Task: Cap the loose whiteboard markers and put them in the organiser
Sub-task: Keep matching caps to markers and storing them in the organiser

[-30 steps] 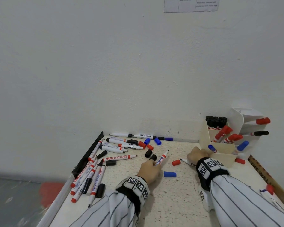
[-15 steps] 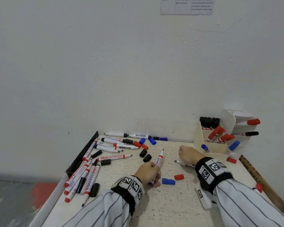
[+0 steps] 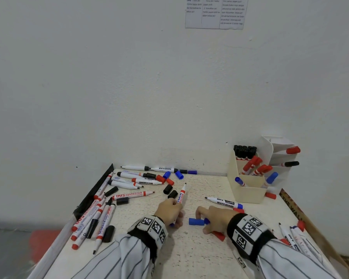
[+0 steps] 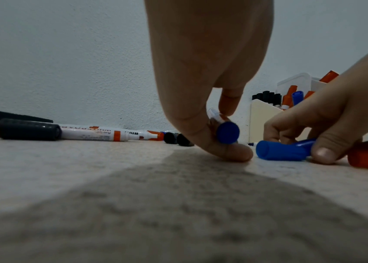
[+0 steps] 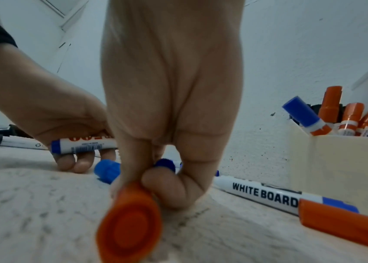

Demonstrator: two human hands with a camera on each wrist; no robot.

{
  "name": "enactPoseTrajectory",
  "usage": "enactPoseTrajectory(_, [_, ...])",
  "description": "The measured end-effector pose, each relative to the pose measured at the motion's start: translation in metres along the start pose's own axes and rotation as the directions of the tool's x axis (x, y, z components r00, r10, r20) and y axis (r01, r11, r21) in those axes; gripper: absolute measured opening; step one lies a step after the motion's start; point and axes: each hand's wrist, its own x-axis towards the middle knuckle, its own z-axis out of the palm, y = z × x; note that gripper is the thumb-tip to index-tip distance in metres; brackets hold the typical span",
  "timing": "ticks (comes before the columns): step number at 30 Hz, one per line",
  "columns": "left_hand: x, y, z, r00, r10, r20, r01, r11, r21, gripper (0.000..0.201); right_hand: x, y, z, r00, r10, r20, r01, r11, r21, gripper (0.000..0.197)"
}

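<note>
From the head view, your left hand point(image 3: 170, 211) grips an uncapped marker point(image 3: 180, 198) by its blue-ended tail, tip angled up and away toward the wall. Your right hand point(image 3: 214, 218) curls over a blue cap point(image 3: 196, 221) lying on the surface point(image 3: 189, 250), with a red cap point(image 3: 218, 236) under its heel. The organiser point(image 3: 248, 190) stands well apart at the back right. Half a second ago that hand was further back near the blue-ended marker; it has since come down to the caps.

In the left wrist view, fingertips pinch the blue cap's far end while its open mouth faces your left hand. Lift it clear, then turn the marker's tip toward that mouth.

The right wrist view shows the red cap against your curled fingers; check the colour match before pressing on.
</note>
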Motion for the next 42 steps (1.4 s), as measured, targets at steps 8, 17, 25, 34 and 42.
enactPoseTrajectory(8, [-0.002,-0.001,-0.003,1.0,-0.02,-0.015,0.019,0.999,-0.032,0.01,0.009,0.013,-0.001,0.99,0.003,-0.142,-0.006,1.0,-0.02,0.026])
enactPoseTrajectory(17, [-0.001,-0.001,0.001,1.0,0.002,-0.031,-0.001,1.0,0.025,0.01,-0.005,0.028,-0.009,0.966,0.204,-0.157,-0.177,0.97,0.169,0.041])
enactPoseTrajectory(25, [-0.001,0.0,0.006,0.995,0.089,-0.038,-0.075,0.959,0.274,0.012,-0.029,0.022,-0.004,0.99,0.135,0.05,-0.133,0.991,-0.029,0.031])
enactPoseTrajectory(34, [-0.004,-0.003,0.014,0.993,0.113,0.032,-0.115,0.889,0.444,0.023,-0.017,0.039,-0.009,0.928,0.275,-0.253,-0.228,0.953,0.201,0.035])
enactPoseTrajectory(42, [-0.008,-0.001,0.031,0.98,0.154,0.127,-0.197,0.841,0.504,0.033,-0.022,0.054,-0.01,0.797,0.282,-0.533,0.059,0.843,0.535,0.016])
